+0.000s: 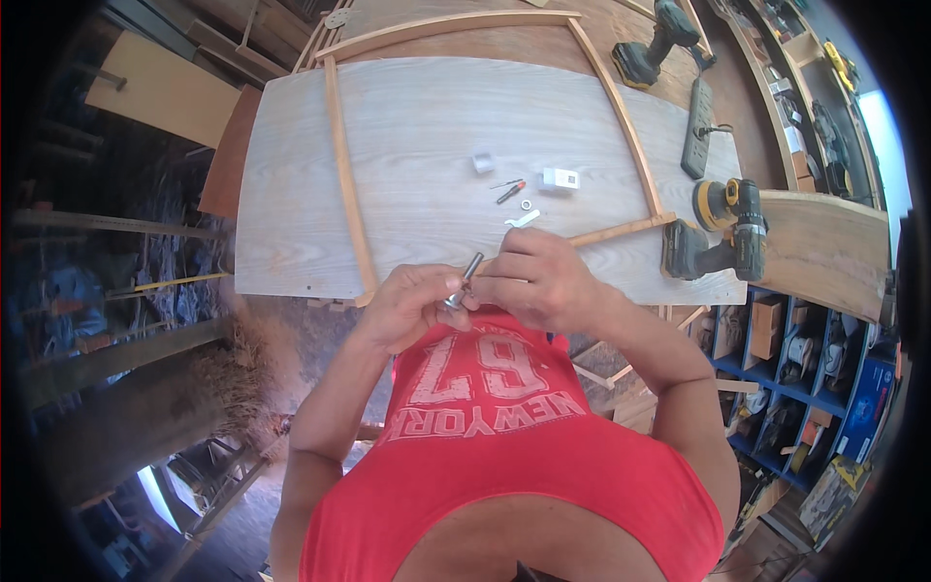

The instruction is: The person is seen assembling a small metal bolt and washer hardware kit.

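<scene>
My left hand is closed around a shiny metal bit, its round shank tilting up to the right and a wider end low near the fingertips. Beside it, my right hand has its fingers bent together close to the bit; whatever they pinch is hidden. Just beyond the right hand lie a small flat wrench and a metal ring. A thin, orange-and-black tool rests past the ring. Farther out are a clear plastic case and a small white box.
A wooden frame lies across the pale wood-grain board. Cordless drills stand at the right, near a power strip. Blue shelving holds parts at lower right. Lumber fills the left side.
</scene>
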